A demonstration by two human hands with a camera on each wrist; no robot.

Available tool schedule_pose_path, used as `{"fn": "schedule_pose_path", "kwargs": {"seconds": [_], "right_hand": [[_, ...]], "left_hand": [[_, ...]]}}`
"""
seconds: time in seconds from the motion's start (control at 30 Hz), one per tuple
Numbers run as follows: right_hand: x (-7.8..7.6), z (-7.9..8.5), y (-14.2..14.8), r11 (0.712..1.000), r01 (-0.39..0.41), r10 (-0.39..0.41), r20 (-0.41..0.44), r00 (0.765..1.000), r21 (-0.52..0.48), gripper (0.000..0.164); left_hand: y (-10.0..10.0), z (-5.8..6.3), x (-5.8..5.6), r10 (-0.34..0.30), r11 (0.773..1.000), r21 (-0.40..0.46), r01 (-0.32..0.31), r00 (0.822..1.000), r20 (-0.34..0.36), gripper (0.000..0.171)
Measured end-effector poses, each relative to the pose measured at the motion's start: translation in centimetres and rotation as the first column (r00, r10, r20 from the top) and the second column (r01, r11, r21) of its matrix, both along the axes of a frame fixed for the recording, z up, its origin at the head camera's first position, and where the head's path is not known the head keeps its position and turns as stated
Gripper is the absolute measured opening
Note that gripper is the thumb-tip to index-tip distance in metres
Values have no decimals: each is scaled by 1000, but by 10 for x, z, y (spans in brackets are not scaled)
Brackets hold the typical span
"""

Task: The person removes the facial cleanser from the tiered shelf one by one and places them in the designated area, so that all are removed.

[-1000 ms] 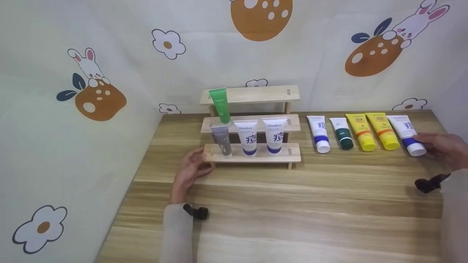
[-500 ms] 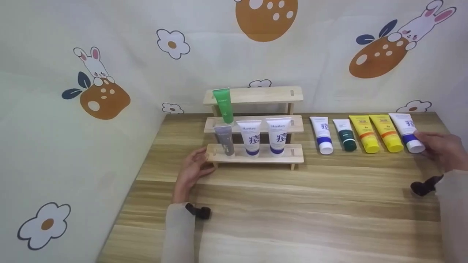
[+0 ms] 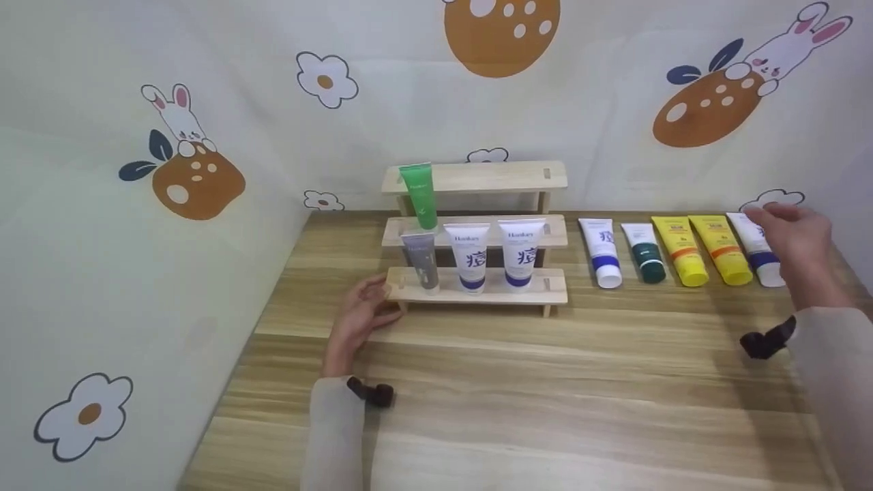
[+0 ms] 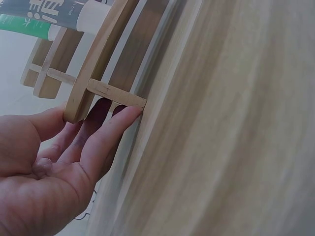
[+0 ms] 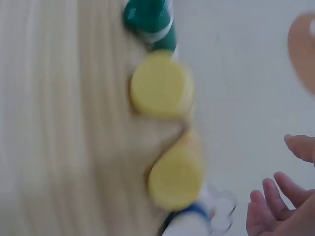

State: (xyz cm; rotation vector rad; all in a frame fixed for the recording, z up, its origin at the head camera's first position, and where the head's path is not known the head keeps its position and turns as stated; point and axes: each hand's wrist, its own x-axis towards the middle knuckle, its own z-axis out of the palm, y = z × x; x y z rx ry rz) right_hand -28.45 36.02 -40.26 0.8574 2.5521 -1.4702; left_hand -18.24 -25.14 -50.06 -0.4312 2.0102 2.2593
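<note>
My left hand (image 3: 358,317) holds the left end of the lowest shelf of a three-step wooden display rack (image 3: 491,176). In the left wrist view, its thumb lies at the shelf's end and the fingers are curled by the short leg (image 4: 115,93). My right hand (image 3: 801,245) is raised over the rightmost white-and-blue tube (image 3: 769,273) and partly hides it. Nothing is between its loosely bent fingers in the right wrist view. On the rack stand a green tube (image 3: 420,196) on the middle step, and a grey tube (image 3: 424,264) and two white-and-blue tubes (image 3: 469,256) on the lowest.
Lying in a row right of the rack are another white-and-blue tube (image 3: 600,249), a white-and-dark-green tube (image 3: 645,256) and two yellow tubes (image 3: 682,251). A printed cloth (image 3: 580,82) hangs behind the wooden table (image 3: 545,389).
My right hand has let go of the rightmost white-and-blue tube and risen up and left over it. That tube lies straighter in the row. The left hand stays on the rack.
</note>
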Motion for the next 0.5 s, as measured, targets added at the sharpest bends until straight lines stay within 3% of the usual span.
{"fn": "schedule_pose_path", "kwargs": {"seconds": [0.2, 0.33, 0.5], "right_hand": [[2, 37, -53, 983, -171, 164, -105, 981, -62, 103], [5, 62, -87, 949, -290, 269, -165, 949, -124, 99], [11, 85, -126, 887, -427, 379, -252, 891, -175, 88]], "left_hand": [[1, -3, -2, 15, 1000, 14, -15, 1000, -19, 43], [2, -2, -2, 26, 1000, 4, -26, 999, -30, 42], [2, 0, -1, 29, 1000, 4, -29, 999, -14, 41]]}}
